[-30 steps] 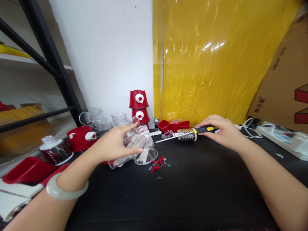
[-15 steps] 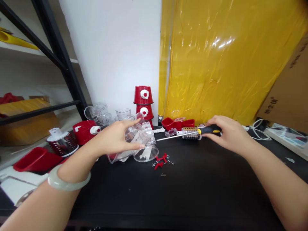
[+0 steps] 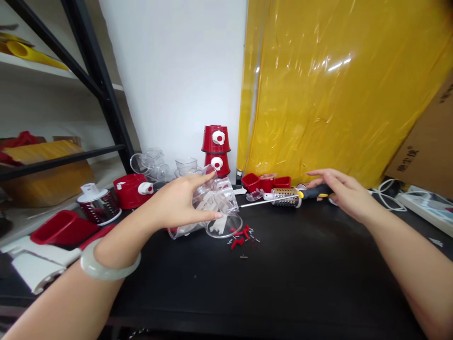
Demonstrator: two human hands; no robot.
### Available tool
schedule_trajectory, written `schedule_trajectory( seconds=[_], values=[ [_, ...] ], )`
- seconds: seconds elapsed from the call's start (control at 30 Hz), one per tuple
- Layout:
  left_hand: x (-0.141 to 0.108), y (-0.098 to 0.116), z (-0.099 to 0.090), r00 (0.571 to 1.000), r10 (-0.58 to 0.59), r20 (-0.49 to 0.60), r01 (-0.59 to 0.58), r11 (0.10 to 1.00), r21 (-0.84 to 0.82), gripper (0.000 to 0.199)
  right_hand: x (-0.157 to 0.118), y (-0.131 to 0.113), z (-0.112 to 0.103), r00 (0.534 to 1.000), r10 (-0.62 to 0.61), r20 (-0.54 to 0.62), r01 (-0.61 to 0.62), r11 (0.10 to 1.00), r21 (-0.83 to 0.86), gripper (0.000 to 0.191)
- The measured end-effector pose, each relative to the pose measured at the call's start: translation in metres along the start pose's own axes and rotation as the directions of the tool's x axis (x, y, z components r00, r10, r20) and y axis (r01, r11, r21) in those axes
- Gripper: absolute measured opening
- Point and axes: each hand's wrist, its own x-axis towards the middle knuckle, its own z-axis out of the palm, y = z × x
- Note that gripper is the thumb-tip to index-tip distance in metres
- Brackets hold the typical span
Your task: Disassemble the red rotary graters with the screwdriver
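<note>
My left hand (image 3: 180,200) grips a clear plastic housing (image 3: 225,194) between thumb and fingers, with its round mouth facing down at the table. A screwdriver (image 3: 314,191) with a black and yellow handle lies nearly level, its long shaft reaching left to the housing's side. Around the handle's end is my right hand (image 3: 348,193), fingers loosened and partly stretched, some of them behind the handle. Just where the tip meets the housing is too small to make out. Small red plastic pieces (image 3: 238,243) and several screws lie on the table below.
Red bases with white knobs (image 3: 216,138) are stacked at the back. More clear parts (image 3: 150,163), a red base (image 3: 130,189) and a grater drum (image 3: 99,205) stand left. Behind the screwdriver lie a perforated drum (image 3: 283,196) and red cups (image 3: 251,182). White cables (image 3: 389,198) lie right.
My right hand's fingers have loosened and lifted on the screwdriver handle. The whole view has shifted slightly, and my left hand keeps its hold on the housing.
</note>
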Motion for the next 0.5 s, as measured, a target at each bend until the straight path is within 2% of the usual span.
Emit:
schedule_trajectory(
  seconds=[0.07,0.1,0.17,0.27,0.33,0.4,0.5],
  values=[
    [-0.001,0.003,0.001,0.999,0.001,-0.032,0.0,0.999,0.043,0.105,0.001,0.003,0.006,0.992,0.118,-0.047,-0.114,0.99,0.078,0.043],
    [-0.002,0.005,0.002,0.999,-0.001,-0.042,0.004,0.998,0.067,0.105,0.002,0.005,0.008,0.986,0.155,-0.055,-0.152,0.986,0.066,0.043],
    [-0.003,0.008,0.003,0.999,-0.005,-0.054,0.012,0.993,0.12,0.106,0.004,0.009,0.008,0.985,0.164,-0.049,-0.168,0.982,-0.091,0.047],
    [-0.005,0.011,0.005,0.999,-0.009,-0.042,0.016,0.981,0.192,0.106,0.005,0.012,0.006,0.999,-0.018,-0.04,0.001,0.917,-0.399,0.052],
    [-0.005,0.012,0.008,1.0,0.0,-0.024,0.005,0.977,0.213,0.105,0.005,0.012,0.005,0.983,-0.175,-0.056,0.125,0.859,-0.497,0.05],
    [-0.004,0.011,0.01,1.0,0.015,-0.011,-0.012,0.979,0.205,0.104,0.003,0.01,0.005,0.96,-0.259,-0.103,0.171,0.838,-0.518,0.045],
    [-0.002,0.007,0.012,1.0,0.018,-0.019,-0.015,0.988,0.156,0.104,0.0,0.006,0.006,0.937,-0.274,-0.217,0.159,0.887,-0.434,0.035]
  ],
)
